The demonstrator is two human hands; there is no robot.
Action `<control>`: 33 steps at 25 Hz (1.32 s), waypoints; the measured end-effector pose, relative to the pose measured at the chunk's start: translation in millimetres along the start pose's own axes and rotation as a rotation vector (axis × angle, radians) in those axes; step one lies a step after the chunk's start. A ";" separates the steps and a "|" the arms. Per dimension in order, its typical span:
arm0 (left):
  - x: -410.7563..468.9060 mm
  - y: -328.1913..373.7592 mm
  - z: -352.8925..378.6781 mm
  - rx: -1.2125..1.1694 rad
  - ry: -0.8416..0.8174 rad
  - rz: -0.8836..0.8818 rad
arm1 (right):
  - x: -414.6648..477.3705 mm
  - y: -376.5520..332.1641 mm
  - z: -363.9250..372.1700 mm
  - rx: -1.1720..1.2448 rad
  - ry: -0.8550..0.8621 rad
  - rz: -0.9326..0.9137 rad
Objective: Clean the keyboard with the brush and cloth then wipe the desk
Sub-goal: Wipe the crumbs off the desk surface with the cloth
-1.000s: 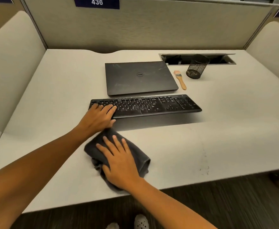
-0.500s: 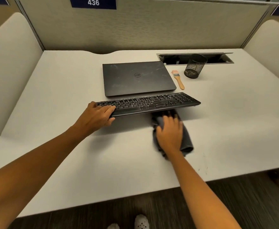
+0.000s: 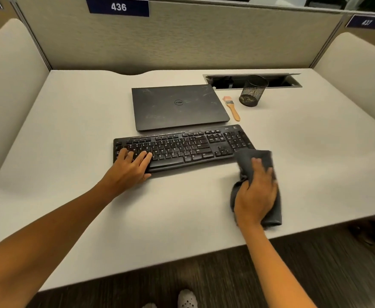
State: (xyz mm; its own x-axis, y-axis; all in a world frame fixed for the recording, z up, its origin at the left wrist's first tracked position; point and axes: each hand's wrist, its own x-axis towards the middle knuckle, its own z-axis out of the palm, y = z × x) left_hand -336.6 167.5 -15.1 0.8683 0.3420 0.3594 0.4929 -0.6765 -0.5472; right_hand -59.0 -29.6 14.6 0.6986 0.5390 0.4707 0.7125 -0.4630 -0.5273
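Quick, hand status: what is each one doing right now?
Left hand: grips the keyboard at its left end.
Right hand: grips the cloth on the desk.

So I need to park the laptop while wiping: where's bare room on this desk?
The widest bare desk lies left of the laptop and keyboard, up to the side panel. Another patch lies right of the mesh cup and cloth. The front strip below the keyboard is bare too. Crowded: the brush between laptop and cup.
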 end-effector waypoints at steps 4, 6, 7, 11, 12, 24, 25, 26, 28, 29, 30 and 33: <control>-3.9 3.2 -2.7 -0.071 -0.091 -0.076 | -80.9 -59.9 -12.5 0.062 -0.245 -0.377; -7.3 5.0 -7.4 -0.126 -0.130 -0.164 | -108.4 -75.6 -7.4 0.014 -0.480 -0.532; -9.2 10.6 -13.6 -0.186 -0.159 -0.264 | -115.5 -75.9 -4.2 -0.020 -0.552 -0.575; -15.0 62.2 -43.0 -0.622 -0.322 -0.791 | -98.5 -34.4 -5.1 -0.134 -0.605 -0.470; -18.5 76.5 -49.9 -0.642 -0.323 -0.822 | -87.5 -17.0 -10.1 -0.180 -0.583 -0.410; -31.9 115.3 -70.7 -0.641 -0.329 -0.780 | -70.4 -0.4 -33.1 -0.236 -0.531 -0.394; -30.2 118.6 -73.6 -0.651 -0.315 -0.745 | -81.5 -4.3 -28.7 -0.253 -0.570 -0.458; -28.2 123.7 -76.8 -0.654 -0.305 -0.711 | -78.2 -2.2 -23.5 -0.252 -0.592 -0.445; -21.7 134.3 -83.3 -0.661 -0.295 -0.654 | -53.2 15.2 -12.2 -0.261 -0.576 -0.309; -17.0 140.1 -86.0 -0.672 -0.294 -0.628 | -41.3 26.0 -8.8 -0.279 -0.552 -0.256; -10.8 146.4 -87.4 -0.685 -0.292 -0.601 | -28.4 37.3 -6.2 -0.302 -0.526 -0.212; 13.0 162.5 -86.7 -0.690 -0.307 -0.516 | 18.1 64.4 3.5 -0.300 -0.469 -0.057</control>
State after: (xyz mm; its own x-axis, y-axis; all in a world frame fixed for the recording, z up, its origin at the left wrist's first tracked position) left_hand -250.1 5.5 -33.8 0.5746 0.8020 0.1630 0.7670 -0.5972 0.2346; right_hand -0.7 -47.2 -13.3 0.6028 0.7926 0.0918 0.7839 -0.5669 -0.2531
